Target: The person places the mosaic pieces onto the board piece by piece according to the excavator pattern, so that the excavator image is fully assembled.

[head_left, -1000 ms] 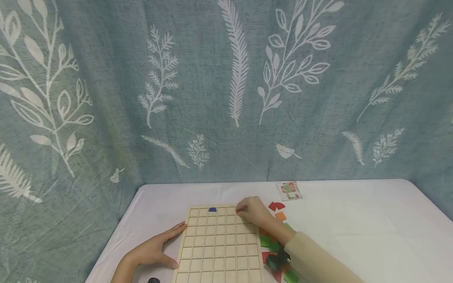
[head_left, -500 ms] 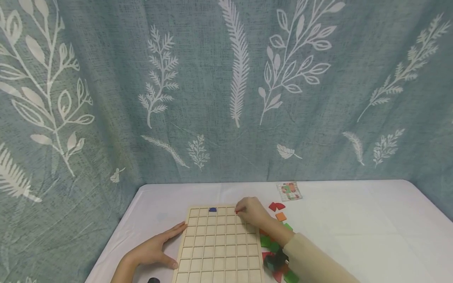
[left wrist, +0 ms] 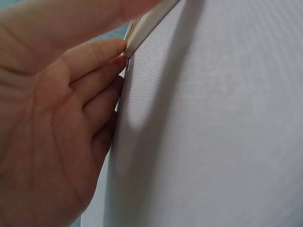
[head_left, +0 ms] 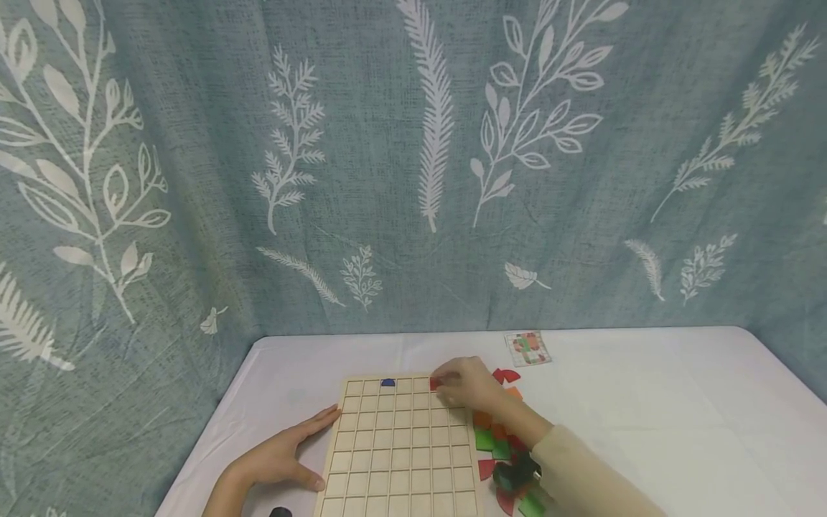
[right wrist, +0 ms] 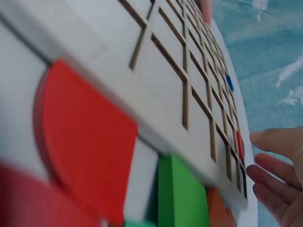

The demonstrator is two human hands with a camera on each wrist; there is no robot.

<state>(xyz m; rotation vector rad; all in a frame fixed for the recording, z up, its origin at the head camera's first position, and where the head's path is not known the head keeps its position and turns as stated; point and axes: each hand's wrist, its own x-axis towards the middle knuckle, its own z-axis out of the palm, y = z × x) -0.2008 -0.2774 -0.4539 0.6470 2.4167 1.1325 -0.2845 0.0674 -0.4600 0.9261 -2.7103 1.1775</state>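
Settling a red piece [head_left: 436, 383] into a far-row cell of the gridded board [head_left: 392, 439], toward the right, looks like the step in hand. Beside that piece, the right hand [head_left: 470, 385] has a loose grip, digits parted, holding nothing visible; the left hand [head_left: 273, 455] lies spread against the board's left edge. The next move probably calls for checking the fit, then reaching right for the loose pieces [head_left: 484, 440] on the tabletop [head_left: 646, 402].
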